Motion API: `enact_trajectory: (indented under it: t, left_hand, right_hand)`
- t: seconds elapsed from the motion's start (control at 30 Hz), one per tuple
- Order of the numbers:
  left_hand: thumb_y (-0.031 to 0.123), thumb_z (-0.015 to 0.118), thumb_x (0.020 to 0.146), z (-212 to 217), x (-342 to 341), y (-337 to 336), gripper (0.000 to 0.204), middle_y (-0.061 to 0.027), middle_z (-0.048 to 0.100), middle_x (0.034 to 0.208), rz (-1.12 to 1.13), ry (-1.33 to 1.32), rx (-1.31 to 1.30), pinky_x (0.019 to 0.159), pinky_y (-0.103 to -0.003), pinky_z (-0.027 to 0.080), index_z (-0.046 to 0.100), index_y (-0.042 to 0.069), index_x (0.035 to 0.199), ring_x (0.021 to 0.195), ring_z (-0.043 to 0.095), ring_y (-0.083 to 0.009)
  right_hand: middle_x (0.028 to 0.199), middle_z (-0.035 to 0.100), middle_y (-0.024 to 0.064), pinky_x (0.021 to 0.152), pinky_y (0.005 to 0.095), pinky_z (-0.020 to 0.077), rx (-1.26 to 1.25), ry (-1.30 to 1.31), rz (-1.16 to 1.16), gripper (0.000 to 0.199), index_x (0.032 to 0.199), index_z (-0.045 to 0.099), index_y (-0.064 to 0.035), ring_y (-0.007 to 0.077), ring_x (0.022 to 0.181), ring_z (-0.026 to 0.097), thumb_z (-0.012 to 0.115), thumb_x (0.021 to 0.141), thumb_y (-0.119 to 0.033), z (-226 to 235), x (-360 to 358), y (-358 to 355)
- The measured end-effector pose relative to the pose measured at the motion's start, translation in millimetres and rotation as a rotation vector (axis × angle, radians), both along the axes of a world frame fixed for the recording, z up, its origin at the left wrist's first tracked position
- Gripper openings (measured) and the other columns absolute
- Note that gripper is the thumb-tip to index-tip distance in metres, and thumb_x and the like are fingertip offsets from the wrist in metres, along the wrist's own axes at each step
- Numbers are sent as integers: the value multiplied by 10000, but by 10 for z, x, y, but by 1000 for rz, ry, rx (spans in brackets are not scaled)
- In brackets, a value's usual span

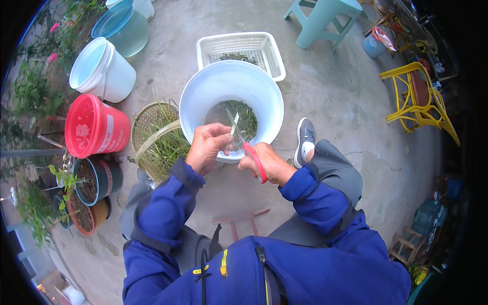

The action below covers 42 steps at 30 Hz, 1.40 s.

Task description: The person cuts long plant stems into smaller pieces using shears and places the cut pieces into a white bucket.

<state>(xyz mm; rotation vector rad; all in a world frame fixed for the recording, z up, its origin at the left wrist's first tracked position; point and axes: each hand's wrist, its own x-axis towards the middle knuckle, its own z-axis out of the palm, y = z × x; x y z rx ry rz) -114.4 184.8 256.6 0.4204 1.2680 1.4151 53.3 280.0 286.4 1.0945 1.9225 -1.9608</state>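
My right hand [269, 163] is closed round the red handles of a pair of scissors [255, 158], whose blades point up and to the left over the bucket. Pinched in the fingers of my left hand [209, 147] is a short pale green stalk [234, 124], close beside the blades. Below both hands stands a wide white bucket [269, 94] with cut green pieces [238, 116] at its bottom. To the left, a woven basket [140, 131] with an arched handle holds long green stalks [163, 147].
A white mesh tray [274, 63] with green bits sits beyond the bucket. Along the left stand a red bucket [116, 129], a white pail [119, 81], a blue-tinted tub [134, 38] and plant pots [99, 211]. A light-blue stool [317, 30] and yellow chair [414, 96] are at the right.
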Motion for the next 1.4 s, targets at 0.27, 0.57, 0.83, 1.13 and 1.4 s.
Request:
enact_trajectory:
  t: [0.27,0.57,0.83,1.13,1.4]
  left_hand:
    - [-19,614,885,-23,19,2,105,-82,655,795,56,-104,-28,557,-249,514,646,-55,978,655,617,-134]
    - [-18,620,884,-3,40,0,111,-79,659,808,-18,-31,-1,560,-248,511,655,-58,982,653,611,-125]
    - [-40,628,870,27,34,30,187,-103,669,828,81,-79,-105,589,-256,545,594,-53,1052,684,646,-156]
    - [-7,641,888,-1,-111,-1,160,-108,669,932,168,-257,-109,695,-239,583,590,-20,1039,799,679,-171]
    - [47,659,896,-122,-277,-33,174,-95,665,924,248,-407,0,642,-227,571,591,-25,1039,789,664,-155]
  right_hand:
    - [502,509,57,448,350,382,2,-100,-59,258,578,566,41,137,461,474,668,706,-159,93,-88,-43]
    - [506,502,38,461,324,370,-78,16,-80,332,574,569,35,124,463,444,698,706,-240,-135,13,-21]
    - [513,512,48,453,322,376,33,-39,-61,302,605,582,33,132,461,474,687,706,-231,-71,-6,-14]
    - [519,517,49,415,301,368,-128,36,-207,259,601,565,-11,130,442,490,700,744,-179,-97,50,41]
    - [532,535,63,423,294,389,-144,25,-23,263,648,608,4,134,458,514,709,752,-216,242,113,38]
